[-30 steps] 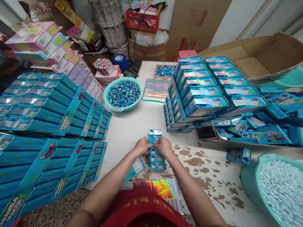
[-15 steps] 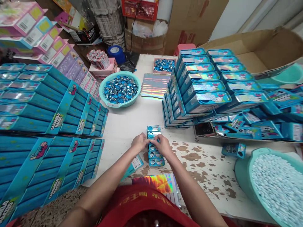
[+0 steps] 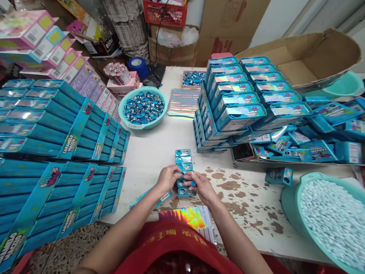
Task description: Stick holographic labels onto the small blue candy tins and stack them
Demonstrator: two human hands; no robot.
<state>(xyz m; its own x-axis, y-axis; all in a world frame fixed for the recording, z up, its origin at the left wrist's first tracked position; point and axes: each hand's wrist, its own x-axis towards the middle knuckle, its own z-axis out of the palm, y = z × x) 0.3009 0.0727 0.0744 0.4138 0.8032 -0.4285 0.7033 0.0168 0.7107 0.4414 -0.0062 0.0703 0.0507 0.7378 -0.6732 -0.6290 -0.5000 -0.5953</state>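
A short column of small blue candy boxes (image 3: 183,153) stands on the table in front of me, round openings on their tops. Blue round caps appear on the farther ones; the nearer ones show pale or silvery circles. My left hand (image 3: 169,178) is closed in a pinch over the middle of the column, and whatever lies between its fingertips is hidden. Just right of it, my right hand (image 3: 201,185) holds a small blue cap (image 3: 193,183) in its curled fingers, its thumb and index finger reaching toward the left fingertips.
A green basin of metallic blue caps (image 3: 142,126) sits ahead left. Stacked candy boxes (image 3: 94,140) rise at left, more box stacks (image 3: 236,110) at right. A tub of pale candies (image 3: 296,213) stands at near right. Holographic sheets (image 3: 185,219) lie at the front edge.
Both hands have moved nearer to me along the column, uncovering more of the farther boxes. My right hand has turned, and a blue cap now shows in its fingers.
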